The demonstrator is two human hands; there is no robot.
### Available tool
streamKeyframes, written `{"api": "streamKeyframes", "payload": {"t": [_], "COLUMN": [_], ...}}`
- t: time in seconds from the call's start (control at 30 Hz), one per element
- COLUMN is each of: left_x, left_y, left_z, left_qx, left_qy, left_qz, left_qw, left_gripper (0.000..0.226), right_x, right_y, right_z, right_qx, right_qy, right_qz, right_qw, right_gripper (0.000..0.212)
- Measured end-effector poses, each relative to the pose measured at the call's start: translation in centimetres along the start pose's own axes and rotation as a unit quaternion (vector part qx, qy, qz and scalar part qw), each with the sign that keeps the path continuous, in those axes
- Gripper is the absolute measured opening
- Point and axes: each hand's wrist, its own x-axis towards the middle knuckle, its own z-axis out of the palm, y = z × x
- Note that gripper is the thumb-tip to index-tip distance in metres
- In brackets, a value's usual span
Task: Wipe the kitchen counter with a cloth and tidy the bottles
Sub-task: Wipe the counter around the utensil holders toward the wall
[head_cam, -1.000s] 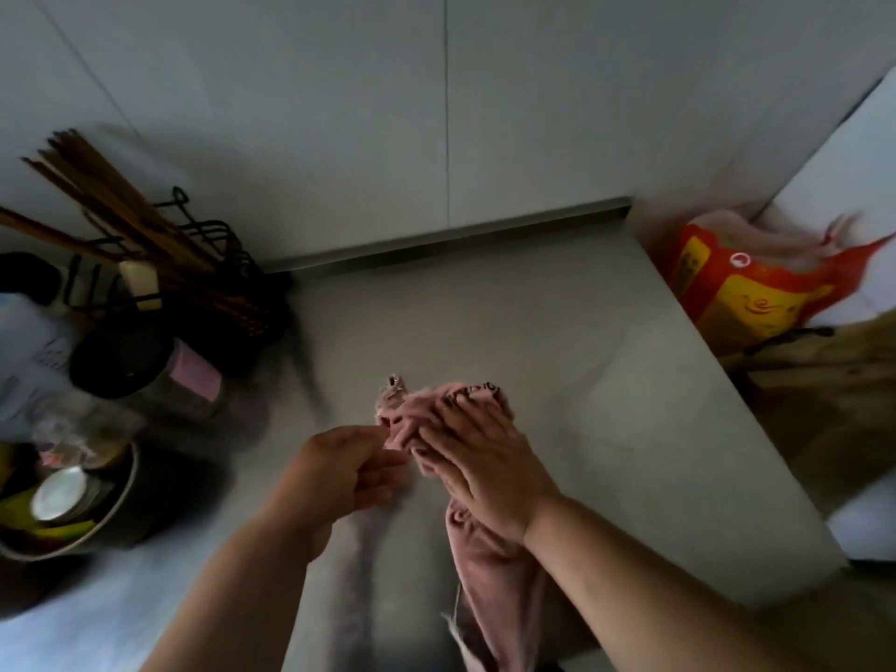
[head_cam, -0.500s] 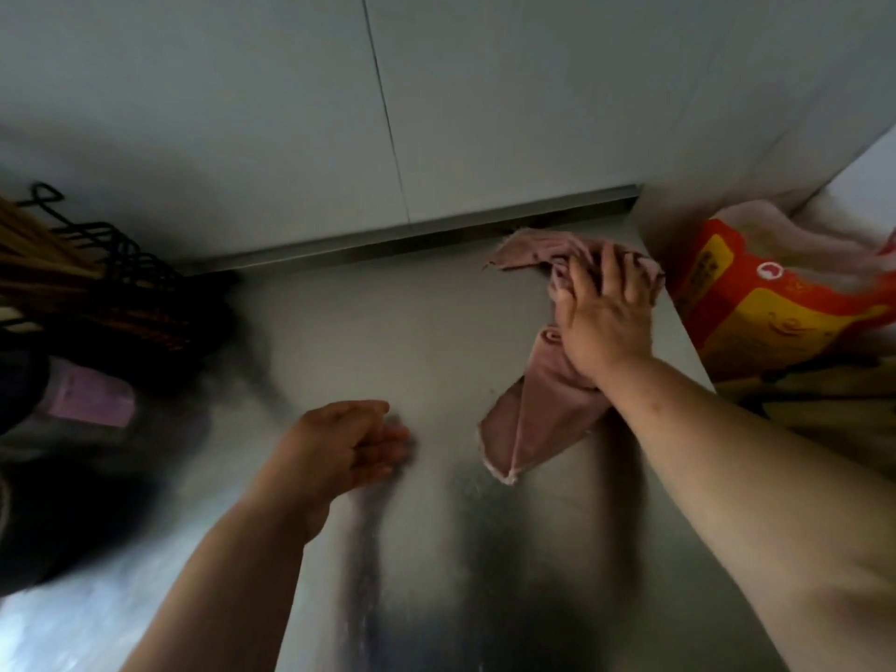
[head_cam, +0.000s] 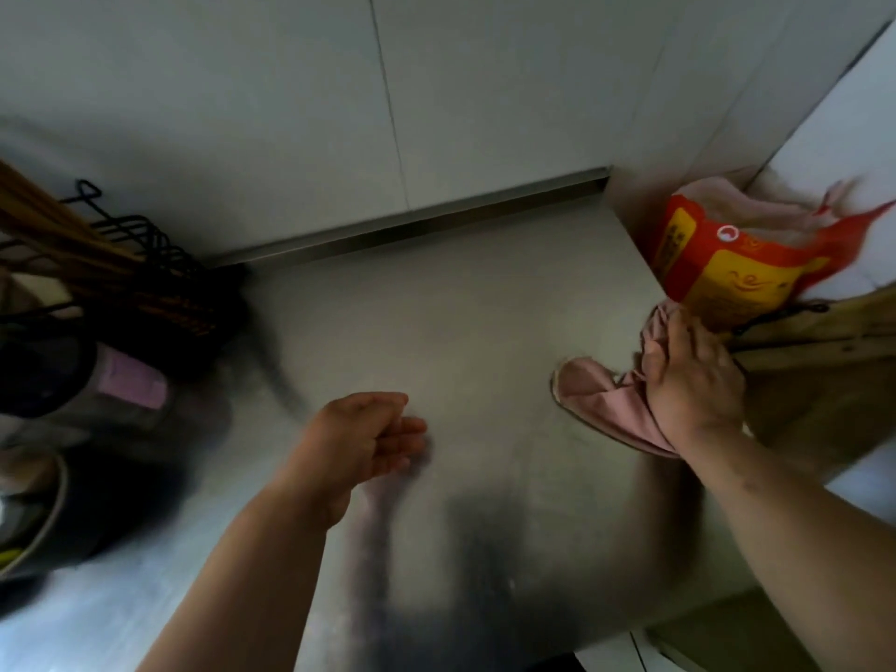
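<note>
A crumpled pink cloth point(head_cam: 601, 400) lies on the shiny steel counter point(head_cam: 460, 322) at its right edge. My right hand point(head_cam: 693, 380) presses flat on top of the cloth, fingers pointing toward the far right corner. My left hand point(head_cam: 363, 438) hovers low over the middle of the counter, fingers loosely curled and holding nothing. A dark jar with a pink label point(head_cam: 97, 385) stands among blurred containers at the left.
A red and yellow bag point(head_cam: 727, 264) sits just past the counter's right edge, above a wooden board point(head_cam: 824, 341). A black wire rack with chopsticks point(head_cam: 87, 254) stands at the back left. A round bowl point(head_cam: 43, 516) sits at the near left. White wall panels rise behind.
My right hand has slid the cloth from the back right corner toward me along the right edge. The left hand has let go of the cloth and stays mid-counter.
</note>
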Motion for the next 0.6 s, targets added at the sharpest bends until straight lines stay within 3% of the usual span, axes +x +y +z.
{"api": "streamKeyframes", "payload": {"t": [0.13,0.23,0.37,0.6], "left_x": [-2.4,-4.3,-6.5,-9.9], "left_y": [-2.3,-3.8,-5.9,-8.4], "left_z": [-3.2,-6.0,-9.5,-12.9], "left_qx": [-0.002,-0.005,-0.010,-0.034], "left_qy": [0.004,0.012,0.032,0.045], "left_qz": [0.001,0.005,0.012,0.025], "left_qw": [1.000,1.000,0.999,0.998], "left_gripper": [0.025,0.024,0.024,0.017], "right_x": [-4.1,-8.4,-15.5,-28.6], "right_y": [-3.5,-8.2,-15.4,-25.7], "right_z": [1.0,2.0,3.7,5.6], "right_qx": [-0.031,-0.018,-0.002,0.091], "right_qy": [-0.040,-0.043,-0.015,-0.098], "right_qz": [-0.030,-0.139,-0.250,-0.447], "right_qw": [0.998,0.989,0.968,0.885], "right_gripper": [0.072,0.073,0.059,0.052]}}
